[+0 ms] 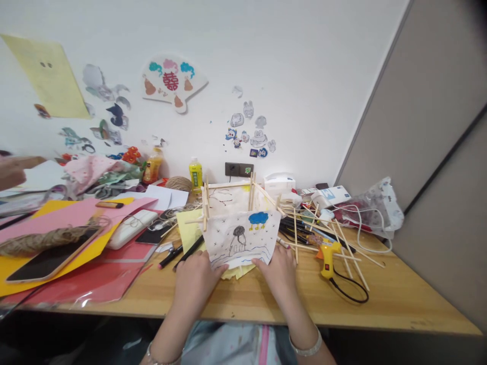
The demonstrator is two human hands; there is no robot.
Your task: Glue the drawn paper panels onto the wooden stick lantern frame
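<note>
A lantern-like frame of thin wooden sticks with white paper sides stands at the table's middle. Its front panel shows a drawn blue cloud, a dark jellyfish-like shape and wavy lines. My left hand is at the panel's lower left corner, thumb on its face and fingers behind the edge. At the lower right corner my right hand pinches the panel the same way. Yellow paper shows beneath the panel, between my hands.
A yellow glue gun with a black cord lies right, beside loose sticks and dark markers. Left are a phone, coloured sheets and a white case. Bottles stand behind. Another person's hand shows at the far left.
</note>
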